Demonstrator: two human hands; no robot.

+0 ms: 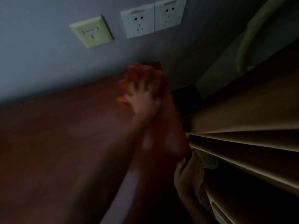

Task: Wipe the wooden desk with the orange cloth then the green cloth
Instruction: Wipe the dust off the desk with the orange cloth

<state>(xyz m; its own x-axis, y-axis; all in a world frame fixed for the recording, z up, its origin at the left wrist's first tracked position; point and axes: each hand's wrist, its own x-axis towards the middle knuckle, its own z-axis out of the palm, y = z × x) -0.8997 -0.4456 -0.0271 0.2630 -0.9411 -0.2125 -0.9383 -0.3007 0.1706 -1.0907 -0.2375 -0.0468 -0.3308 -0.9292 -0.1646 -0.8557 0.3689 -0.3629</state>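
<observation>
The view is dim and blurred by motion. My left hand [143, 98] lies with fingers spread on the orange cloth [142, 70], pressing it onto the far right corner of the dark wooden desk [64, 135], close to the wall. My right hand [187, 175] is at the desk's right edge, its thumb on the edge. A pale green cloth [208, 160] sticks out past its fingers, which seem to grip it; the fingers themselves are mostly hidden.
A grey wall with a yellowed switch plate [91, 31] and two white sockets [152, 17] rises behind the desk. Beige wooden shelving [250, 120] stands tight against the desk's right side. A dark box [186, 97] sits in the gap at the back.
</observation>
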